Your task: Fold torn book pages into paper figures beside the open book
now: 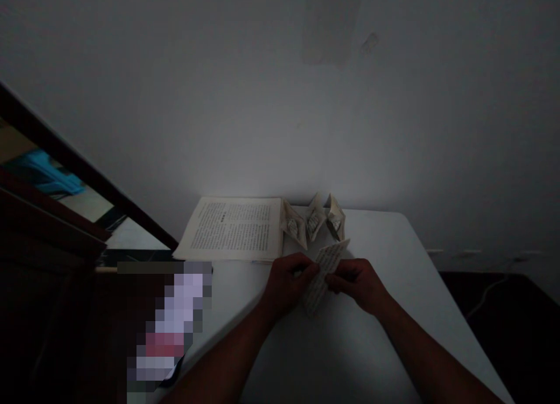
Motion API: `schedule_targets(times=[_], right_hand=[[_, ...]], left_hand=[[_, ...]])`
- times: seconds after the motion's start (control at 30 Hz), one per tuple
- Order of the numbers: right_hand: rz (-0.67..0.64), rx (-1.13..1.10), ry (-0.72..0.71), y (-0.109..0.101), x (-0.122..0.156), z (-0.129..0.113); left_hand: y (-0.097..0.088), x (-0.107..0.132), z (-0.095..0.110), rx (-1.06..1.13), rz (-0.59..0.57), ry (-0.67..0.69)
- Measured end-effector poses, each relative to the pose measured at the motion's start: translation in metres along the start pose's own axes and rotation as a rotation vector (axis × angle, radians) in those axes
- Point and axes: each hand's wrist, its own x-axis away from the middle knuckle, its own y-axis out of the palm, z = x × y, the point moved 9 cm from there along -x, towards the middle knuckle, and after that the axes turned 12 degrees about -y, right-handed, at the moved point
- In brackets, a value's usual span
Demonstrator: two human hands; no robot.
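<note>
1. Off-white, folded strip of printed paper (324, 267): lower centre of the frame.
2. Left hand (289, 280) and right hand (357, 280): each grip pinches this strip.
3. Three beige, boat-shaped paper folds (314, 220): mid-frame.

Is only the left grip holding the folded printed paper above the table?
No, the left grip and the right grip both pinch the folded printed paper, one from each side.

We look into a dim room, apparently in a home. A patched wall (227, 100) backs a white counter (394, 240).
</note>
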Motion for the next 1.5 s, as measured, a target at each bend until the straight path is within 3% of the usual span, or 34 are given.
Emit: schedule_targets(times=[0.33,1.07,1.5], right_hand=[[-0.024,0.019,0.014,0.003,0.000,-0.004],[-0.114,0.107,-0.003,0.011,0.002,-0.008],[-0.182,0.157,-0.012,0.014,0.003,-0.012]], left_hand=[[-0.005,0.000,0.002,-0.001,0.051,0.031],[-0.006,-0.004,-0.010,0.172,0.033,-0.050],[-0.010,-0.004,-0.009,0.144,0.061,-0.047]])
